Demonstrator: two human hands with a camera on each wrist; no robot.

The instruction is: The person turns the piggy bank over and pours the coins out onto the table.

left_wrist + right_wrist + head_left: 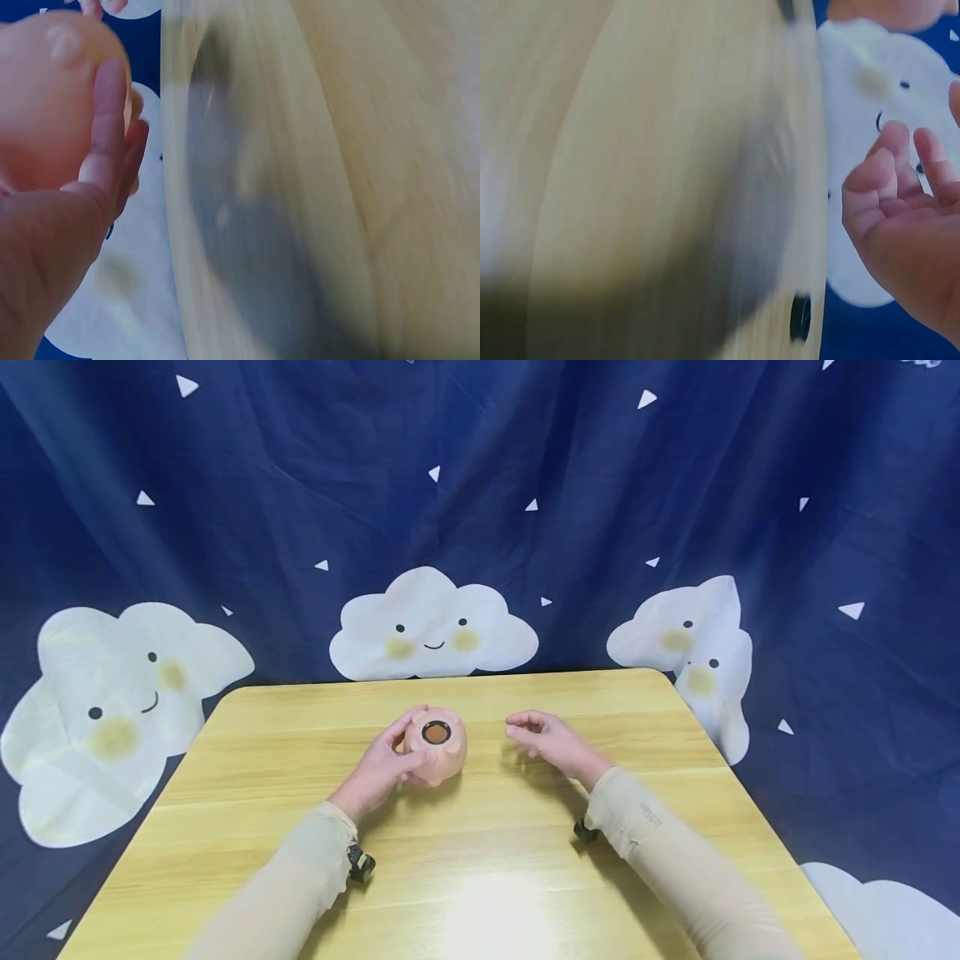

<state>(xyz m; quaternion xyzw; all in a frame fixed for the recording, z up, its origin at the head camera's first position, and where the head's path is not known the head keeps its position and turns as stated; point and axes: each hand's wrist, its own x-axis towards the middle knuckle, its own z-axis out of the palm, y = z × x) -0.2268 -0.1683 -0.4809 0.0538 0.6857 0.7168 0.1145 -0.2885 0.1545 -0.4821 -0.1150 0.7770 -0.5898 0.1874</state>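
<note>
The left hand [386,766] wraps its fingers and thumb around a small peach-coloured rounded toy [435,745], thumb on the near side and fingers curled over the far left side, holding it against the wooden table [480,860]. The right hand [543,739] hovers empty to the toy's 3 o'clock, apart from it, palm turned inward and fingers loosely curled with a narrow gap between thumb and fingertips; the right wrist view shows the same relaxed, half-open hand [907,232] with nothing in it. The toy sits a little behind the middle of the table, slightly left of centre, at about 12 o'clock from the person. It is squat and nearly round, so it has no marked long axis; its one clear feature is a dark ring-shaped opening [436,732] facing up and towards the camera. In the left wrist view the toy [52,97] fills the upper left corner with the fingers [109,120] pressed along its side, and a small bump shows on its surface. The left hand is plainly the nearer, already in contact, while the right one would have to travel towards 9 o'clock to reach the toy's free side. Behind the table hangs a dark blue curtain [480,485] printed with smiling white clouds. Both forearms wear beige sleeves [675,852].
</note>
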